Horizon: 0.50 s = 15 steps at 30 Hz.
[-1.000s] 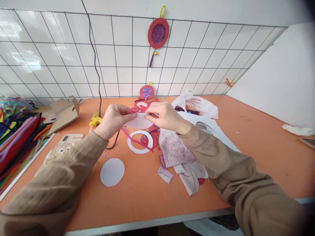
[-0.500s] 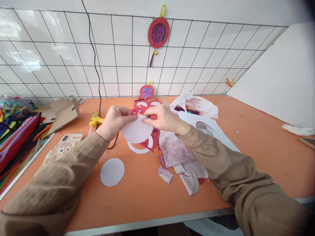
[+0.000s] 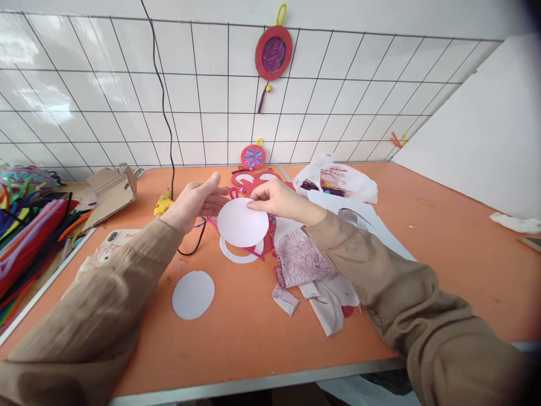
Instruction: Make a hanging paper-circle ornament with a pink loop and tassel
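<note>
Between finger and thumb of my right hand is the upper edge of a white paper disc, held up above the table. My left hand is open, fingers stretched toward the disc's left side; whether the fingertips touch it I cannot tell. Behind and below the disc lies a white paper ring, partly covered. A second white paper disc lies flat, nearer to me. Red cut pieces and a pink loop show around the held disc.
Patterned fabric lies right of centre, with white sheets and a plastic bag behind it. A yellow glue gun, a phone, cardboard and pipe cleaners are at left. Round red ornaments hang on the tiled wall.
My left hand has let go of the disc's edge, opened and moved slightly left. The disc, in my right hand alone, has shifted a little to the right.
</note>
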{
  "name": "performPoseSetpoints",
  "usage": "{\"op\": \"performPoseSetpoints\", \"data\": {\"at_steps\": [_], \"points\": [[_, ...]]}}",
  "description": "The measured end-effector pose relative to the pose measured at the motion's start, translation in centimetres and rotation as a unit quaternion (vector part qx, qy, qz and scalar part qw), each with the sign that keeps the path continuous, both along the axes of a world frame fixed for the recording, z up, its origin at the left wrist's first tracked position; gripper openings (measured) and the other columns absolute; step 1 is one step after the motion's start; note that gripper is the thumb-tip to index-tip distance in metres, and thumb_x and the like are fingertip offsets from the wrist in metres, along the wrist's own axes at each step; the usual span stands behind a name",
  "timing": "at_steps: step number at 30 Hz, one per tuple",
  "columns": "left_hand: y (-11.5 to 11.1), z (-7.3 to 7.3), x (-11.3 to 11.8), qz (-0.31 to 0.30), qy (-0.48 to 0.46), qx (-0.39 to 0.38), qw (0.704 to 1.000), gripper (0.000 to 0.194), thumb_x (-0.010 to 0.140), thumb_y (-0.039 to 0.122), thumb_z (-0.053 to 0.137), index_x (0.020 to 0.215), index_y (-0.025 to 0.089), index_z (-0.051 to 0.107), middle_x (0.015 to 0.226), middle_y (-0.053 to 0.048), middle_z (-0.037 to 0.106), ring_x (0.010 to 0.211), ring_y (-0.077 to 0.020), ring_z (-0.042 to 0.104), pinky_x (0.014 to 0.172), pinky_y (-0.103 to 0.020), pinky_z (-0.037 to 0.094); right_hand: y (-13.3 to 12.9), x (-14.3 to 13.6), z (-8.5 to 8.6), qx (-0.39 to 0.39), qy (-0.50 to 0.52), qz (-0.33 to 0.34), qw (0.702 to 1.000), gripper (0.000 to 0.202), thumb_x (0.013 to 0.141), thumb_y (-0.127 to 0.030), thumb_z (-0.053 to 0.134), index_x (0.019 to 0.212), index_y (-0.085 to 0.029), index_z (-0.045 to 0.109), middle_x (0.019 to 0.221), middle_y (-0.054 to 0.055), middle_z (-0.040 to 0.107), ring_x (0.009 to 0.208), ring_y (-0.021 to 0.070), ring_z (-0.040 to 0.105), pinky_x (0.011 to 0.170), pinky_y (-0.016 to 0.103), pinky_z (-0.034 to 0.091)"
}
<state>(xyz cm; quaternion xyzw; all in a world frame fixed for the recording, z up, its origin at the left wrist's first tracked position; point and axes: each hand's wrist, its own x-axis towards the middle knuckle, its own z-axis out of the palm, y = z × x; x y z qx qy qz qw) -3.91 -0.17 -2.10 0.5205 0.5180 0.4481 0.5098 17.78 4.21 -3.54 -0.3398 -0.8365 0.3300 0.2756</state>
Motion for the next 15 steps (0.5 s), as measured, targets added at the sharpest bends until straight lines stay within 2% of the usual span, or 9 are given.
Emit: {"op": "performPoseSetpoints", "data": {"at_steps": [4,9,11,13,15], "points": [[0.6,-1.1,0.0,-0.021,0.009,-0.049,0.999,0.063,0.059,0.073,0.071,0.077,0.013,0.074,0.081,-0.015,0.075,0.074,-0.0259,0.07,0.068,-0.037,0.053,0.8,0.0,-1.0,-0.043,0.037,-0.001,0.998,0.028,0.078,-0.034,0.063,0.061,-0.014,0.054,0.06,-0.004,0.042,0.057,0.0076,0.038,0.056,0.026,0.028],[0.5,-2.9,0.8,-0.056,0.039,-0.044,0.997,0.044,0.046,0.046,0.088,0.064,0.013,0.067,0.066,-0.007,0.069,0.064,-0.0197,0.064,0.061,-0.033,0.053,1.5,-0.2,-2.1,-0.039,0.004,-0.019,0.999,0.031,0.077,-0.039,0.064,0.059,-0.015,0.054,0.057,-0.004,0.044,0.055,0.008,0.037,0.054,0.026,0.027],[0.5,-3.8,1.1,-0.058,0.052,-0.021,0.997,0.037,0.049,0.04,0.086,0.058,0.013,0.063,0.059,-0.003,0.062,0.057,-0.0157,0.058,0.056,-0.029,0.049,1.8,0.1,-1.9,-0.007,-0.018,-0.053,0.998,0.036,0.079,-0.042,0.063,0.056,-0.016,0.054,0.055,-0.003,0.046,0.054,0.0085,0.038,0.053,0.027,0.027],[0.6,-4.6,1.3,-0.068,0.07,-0.001,0.995,0.033,0.055,0.039,0.082,0.054,0.014,0.06,0.054,-0.001,0.057,0.053,-0.0137,0.054,0.05,-0.027,0.043,2.2,0.6,-1.4,0.029,-0.029,-0.108,0.993,0.036,0.08,-0.041,0.063,0.055,-0.015,0.058,0.056,0.0,0.053,0.054,0.0095,0.042,0.053,0.028,0.03],[0.7,-5.3,1.4,-0.082,0.096,0.016,0.992,0.032,0.057,0.038,0.079,0.052,0.015,0.057,0.051,0.0,0.053,0.05,-0.0124,0.049,0.047,-0.025,0.037,2.5,1.3,-0.8,0.031,-0.039,-0.151,0.987,0.031,0.079,-0.036,0.064,0.057,-0.015,0.063,0.061,0.003,0.062,0.055,0.0102,0.047,0.054,0.027,0.033]]}}
